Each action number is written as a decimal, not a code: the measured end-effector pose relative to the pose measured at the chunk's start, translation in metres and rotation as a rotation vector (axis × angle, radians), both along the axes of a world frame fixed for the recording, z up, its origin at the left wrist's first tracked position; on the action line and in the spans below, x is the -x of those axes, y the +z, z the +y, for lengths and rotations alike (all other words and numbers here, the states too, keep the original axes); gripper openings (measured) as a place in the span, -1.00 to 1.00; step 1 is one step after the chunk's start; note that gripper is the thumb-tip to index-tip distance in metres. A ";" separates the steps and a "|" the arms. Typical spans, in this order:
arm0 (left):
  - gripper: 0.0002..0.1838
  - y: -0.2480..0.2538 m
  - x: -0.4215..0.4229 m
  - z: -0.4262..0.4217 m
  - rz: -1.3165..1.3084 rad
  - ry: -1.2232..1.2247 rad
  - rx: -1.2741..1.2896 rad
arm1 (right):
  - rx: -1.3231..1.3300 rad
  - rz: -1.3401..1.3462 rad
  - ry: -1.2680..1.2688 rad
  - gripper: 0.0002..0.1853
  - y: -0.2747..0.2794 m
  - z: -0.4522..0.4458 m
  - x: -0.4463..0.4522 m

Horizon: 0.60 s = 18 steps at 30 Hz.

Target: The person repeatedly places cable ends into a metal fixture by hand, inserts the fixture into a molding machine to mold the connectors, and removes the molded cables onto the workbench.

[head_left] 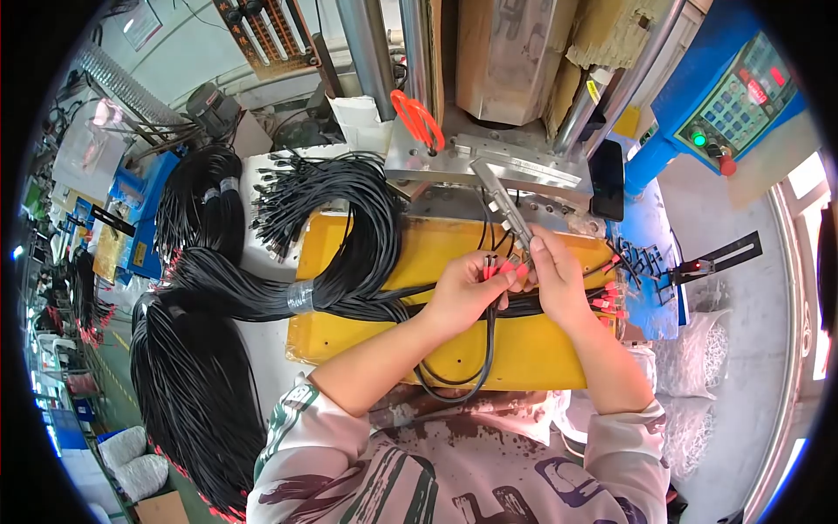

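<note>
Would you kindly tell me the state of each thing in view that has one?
Bare left hand: fingers closed on slim red-tipped cable ends
Bare right hand: gripping the long silver metal bar
Metal bar: held at a slant
Thick curved black cable bundle: bound with clear tape
Round green button: lit
Red digital display: lit
Black rectangular phone: screen dark

a pale wall stands behind; the floor shows at left, daylit windows at right.
</note>
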<state>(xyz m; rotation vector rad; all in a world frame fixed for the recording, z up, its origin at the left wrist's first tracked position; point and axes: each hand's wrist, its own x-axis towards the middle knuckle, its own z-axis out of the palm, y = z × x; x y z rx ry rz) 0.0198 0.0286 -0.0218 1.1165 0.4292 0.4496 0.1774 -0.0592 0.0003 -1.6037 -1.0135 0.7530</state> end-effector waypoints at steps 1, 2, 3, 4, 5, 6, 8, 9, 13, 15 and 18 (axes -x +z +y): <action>-0.88 0.001 0.000 -0.001 0.011 -0.003 -0.010 | -0.002 -0.021 0.011 -0.60 0.000 0.000 0.001; -0.88 0.001 0.000 0.000 0.021 -0.005 -0.021 | -0.003 -0.019 0.010 -0.60 0.000 0.001 0.001; -0.88 0.001 0.000 0.000 0.022 -0.005 -0.020 | -0.012 0.013 -0.006 -0.60 0.000 0.000 0.000; -0.89 0.000 0.000 0.000 0.004 0.005 -0.020 | -0.020 0.045 -0.023 -0.60 -0.001 0.000 -0.001; -0.89 -0.001 -0.001 0.000 -0.015 0.016 -0.016 | -0.025 0.076 -0.040 -0.60 -0.001 -0.001 -0.001; -0.89 -0.002 -0.002 -0.001 -0.034 0.027 -0.013 | -0.020 0.076 -0.038 -0.60 -0.002 -0.002 -0.001; -0.89 -0.003 -0.003 -0.002 -0.030 0.037 -0.009 | -0.020 0.002 -0.012 -0.59 -0.004 -0.001 0.000; -0.89 -0.004 -0.003 -0.002 -0.025 0.045 -0.007 | -0.022 -0.033 0.000 -0.59 -0.005 -0.001 0.001; -0.88 -0.004 0.001 0.001 -0.007 0.038 -0.009 | -0.015 0.080 -0.058 -0.60 0.000 -0.002 -0.001; -0.88 -0.004 0.001 0.000 0.000 0.028 -0.007 | -0.022 0.039 -0.046 -0.60 -0.001 -0.002 -0.002; -0.88 -0.005 0.001 0.003 0.042 0.020 0.022 | -0.044 -0.029 -0.027 -0.60 -0.003 -0.003 -0.002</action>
